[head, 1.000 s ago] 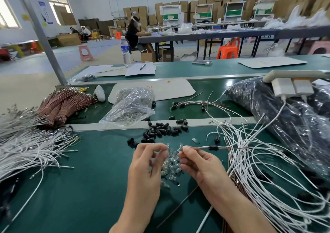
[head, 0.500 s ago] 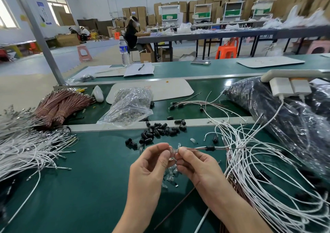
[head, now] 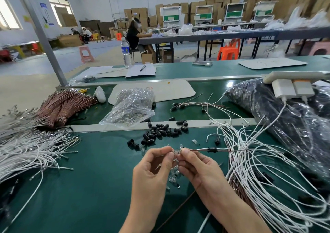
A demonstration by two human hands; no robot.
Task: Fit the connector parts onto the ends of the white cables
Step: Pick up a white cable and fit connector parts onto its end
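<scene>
White cable bundle (head: 26,154) far left, cut off by frame edge. Left hand (head: 153,166) pinches small clear connector part (head: 175,152), mostly hidden by fingertips. Clear parts pile (head: 174,176) on desk (head: 89,188) half covered by both hands. Right hand (head: 198,166) pinches held cable (head: 200,150) by its end; join itself unclear. Black caps (head: 160,131) beyond hands. Tangled white cables (head: 259,170) at right run out of frame.

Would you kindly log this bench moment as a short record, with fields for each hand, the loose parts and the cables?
left hand: pinches a small clear part
right hand: pinches the end of a thin wire, beside the left fingertips
black sleeve: threaded on that wire, right of the hands
black connector parts: scattered beyond the hands
white cables: loose heap at right, another pile at left
</scene>
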